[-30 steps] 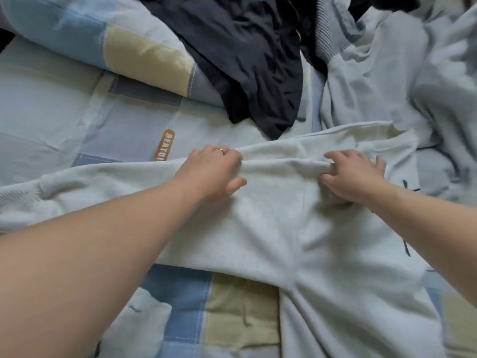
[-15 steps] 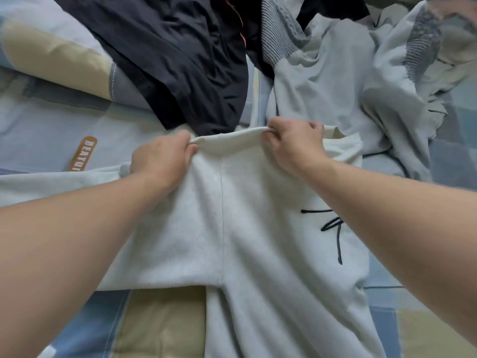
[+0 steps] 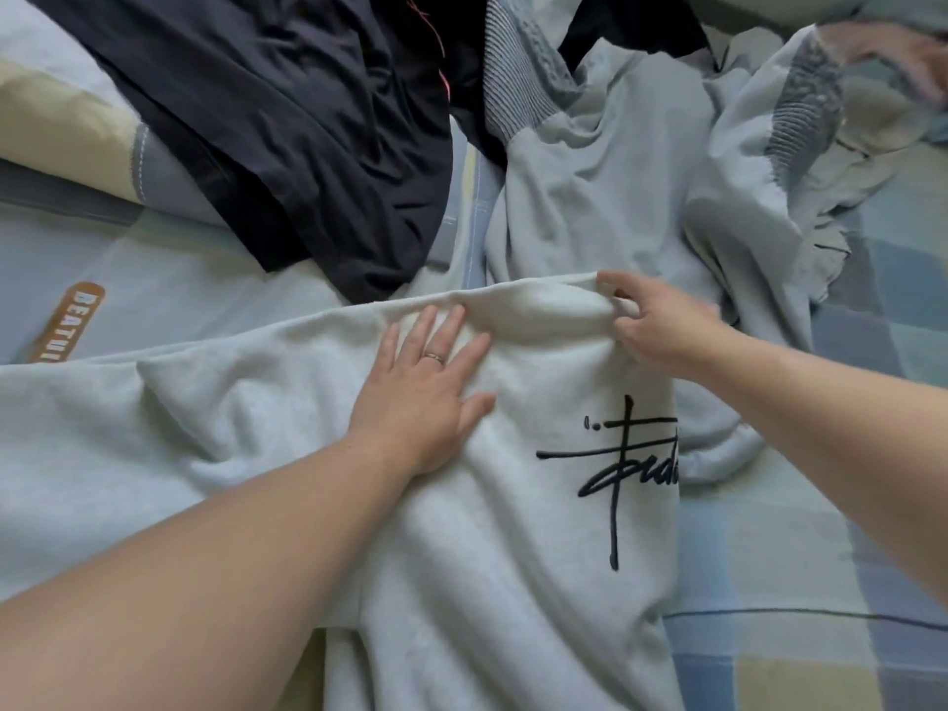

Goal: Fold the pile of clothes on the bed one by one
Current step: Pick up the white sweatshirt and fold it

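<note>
A pale grey sweatshirt-like garment [image 3: 513,531] with black script lettering lies spread on the bed in front of me. My left hand [image 3: 426,392] rests flat on it with straight fingers, a ring on one finger, just below its far hem. My right hand [image 3: 651,320] pinches that hem at its right end, fingers curled round the fabric and lifting it a little. Beyond lie a black garment [image 3: 287,130] and a light blue-grey garment with ribbed cuffs [image 3: 615,187].
The bed is covered by a patchwork sheet [image 3: 795,556] in blue, beige and grey, with an orange label [image 3: 66,320] at the left. A rolled patchwork quilt [image 3: 56,125] lies at the far left. More crumpled cloth [image 3: 882,94] sits at the far right.
My left hand has let go of the hem and now lies flat on the garment. My right hand has moved right along the hem while still holding it. The view has shifted left.
</note>
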Available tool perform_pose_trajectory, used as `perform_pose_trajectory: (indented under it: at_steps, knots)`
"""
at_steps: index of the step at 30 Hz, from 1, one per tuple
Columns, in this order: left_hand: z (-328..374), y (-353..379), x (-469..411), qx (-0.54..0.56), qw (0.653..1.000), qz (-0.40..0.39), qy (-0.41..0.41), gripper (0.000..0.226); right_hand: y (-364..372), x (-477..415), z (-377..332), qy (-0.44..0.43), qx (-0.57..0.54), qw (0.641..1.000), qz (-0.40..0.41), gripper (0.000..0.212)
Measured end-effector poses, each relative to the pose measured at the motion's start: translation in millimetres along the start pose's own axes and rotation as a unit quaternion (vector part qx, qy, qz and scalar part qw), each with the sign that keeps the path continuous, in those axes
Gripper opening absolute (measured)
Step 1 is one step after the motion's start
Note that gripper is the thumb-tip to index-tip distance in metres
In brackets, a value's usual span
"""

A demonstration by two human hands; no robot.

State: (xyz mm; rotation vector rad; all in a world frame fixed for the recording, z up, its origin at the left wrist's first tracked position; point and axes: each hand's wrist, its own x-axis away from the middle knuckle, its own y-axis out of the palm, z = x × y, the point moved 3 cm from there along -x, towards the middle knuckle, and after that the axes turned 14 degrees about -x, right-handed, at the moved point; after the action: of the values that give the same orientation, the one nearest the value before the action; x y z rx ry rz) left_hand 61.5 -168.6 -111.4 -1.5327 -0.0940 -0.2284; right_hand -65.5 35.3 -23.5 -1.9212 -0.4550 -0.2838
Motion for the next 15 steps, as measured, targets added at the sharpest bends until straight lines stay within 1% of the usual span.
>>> perform_pose_trajectory:
  at_steps: [1, 3, 4, 7, 8, 10, 11, 14, 15]
  knots:
    - [1, 8, -1, -0.010, 1.000, -0.010, -0.007, 0.067, -3, -3, 2, -0.001, 0.005, 1.000, 0.001, 0.060]
    - [1, 19, 0, -0.029, 0.999, 0.003, -0.016, 0.067, -5, -11, 6, 0.000, 0.015, 1.000, -0.003, 0.060]
    - [1, 22, 0, -0.033, 0.999, 0.013, -0.018, 0.068, -5, -17, 8, 0.002, 0.029, 1.000, -0.009, 0.054]
    - [1, 24, 1, -0.040, 0.998, 0.037, -0.025, 0.068, -5, -31, 10, 0.006, 0.108, 0.994, -0.034, 0.024]
    - [1, 24, 1, -0.040, 0.998, 0.039, -0.027, 0.068, -6, -34, 10, 0.005, 0.143, 0.988, -0.052, 0.022]
    - [0, 24, 0, -0.038, 0.998, 0.041, -0.031, 0.068, -12, -39, 11, -0.007, 0.191, 0.979, -0.070, 0.026]
    - [0, 24, 0, -0.039, 0.998, 0.042, -0.032, 0.068, -18, -43, 13, -0.020, 0.190, 0.980, -0.052, 0.025]
    - [0, 25, -1, -0.043, 0.997, 0.046, -0.035, 0.068, -36, -51, 15, -0.045, 0.126, 0.989, 0.064, 0.026]
    - [0, 25, -1, -0.044, 0.997, 0.047, -0.036, 0.068, -36, -53, 17, -0.047, 0.108, 0.990, 0.082, 0.027]
